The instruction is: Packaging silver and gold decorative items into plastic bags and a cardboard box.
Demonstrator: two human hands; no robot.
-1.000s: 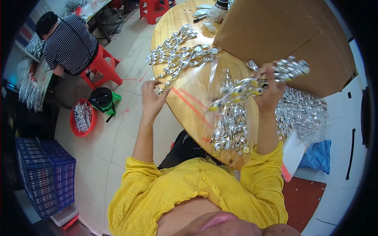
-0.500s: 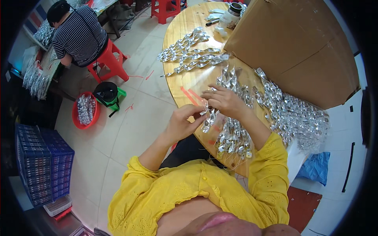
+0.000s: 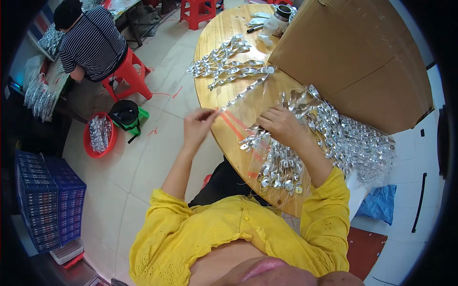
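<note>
My left hand (image 3: 197,127) is at the round table's left edge, its fingers pinching the near end of a single twisted silver strip (image 3: 244,93). That strip runs up and away toward a fan of similar strips (image 3: 228,53) lying at the far left of the table. My right hand (image 3: 280,125) has its fingers curled over a bunch of twisted silver strips (image 3: 257,135); its palm side is hidden. Below that hand, more strips (image 3: 281,167) lie in a clear plastic sleeve with thin strings at the near end.
A large cardboard box (image 3: 358,57) stands at the table's right, beside a heap of silver strips (image 3: 353,138). A jar (image 3: 282,13) and a black pen (image 3: 255,29) lie at the far edge. On the left, a person sits on a red stool (image 3: 130,74) near a red basin (image 3: 100,136).
My left hand has moved left and away from my right hand, now holding one strip apart from the bunch. My right hand has shifted slightly right and nearer, still on the strips.
</note>
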